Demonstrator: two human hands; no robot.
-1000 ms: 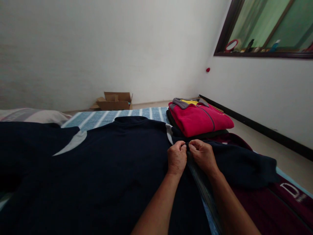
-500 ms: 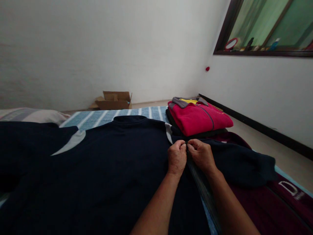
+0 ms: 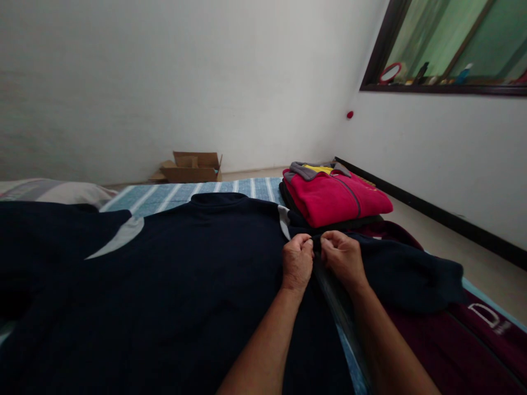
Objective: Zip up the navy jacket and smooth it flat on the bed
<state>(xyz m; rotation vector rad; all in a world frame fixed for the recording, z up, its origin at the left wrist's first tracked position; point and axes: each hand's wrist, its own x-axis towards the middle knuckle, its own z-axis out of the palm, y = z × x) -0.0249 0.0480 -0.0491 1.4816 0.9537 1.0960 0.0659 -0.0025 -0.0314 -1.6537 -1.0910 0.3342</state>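
Observation:
A dark navy jacket (image 3: 197,274) with pale grey shoulder patches lies spread out, its collar towards the wall and its sleeves out to both sides. My left hand (image 3: 298,262) pinches the jacket's cloth near the right-hand armpit. Close beside it, my right hand (image 3: 342,257) grips the same jacket where the right-hand sleeve (image 3: 411,271) begins. A short stretch of dark cloth shows between the two hands. Under that sleeve lies a maroon garment (image 3: 436,351) with a white letter D; the sleeve hides part of it.
A folded pink fleece jacket (image 3: 329,200) with a grey collar tops a pile of clothes on the blue striped bed sheet (image 3: 164,196). An open cardboard box (image 3: 191,173) stands by the wall. At the left is a pale bundled cloth (image 3: 57,191). A window (image 3: 453,44) is upper right.
My right hand has shifted slightly to the right, widening the gap from my left hand. My left hand and the jacket are almost unmoved.

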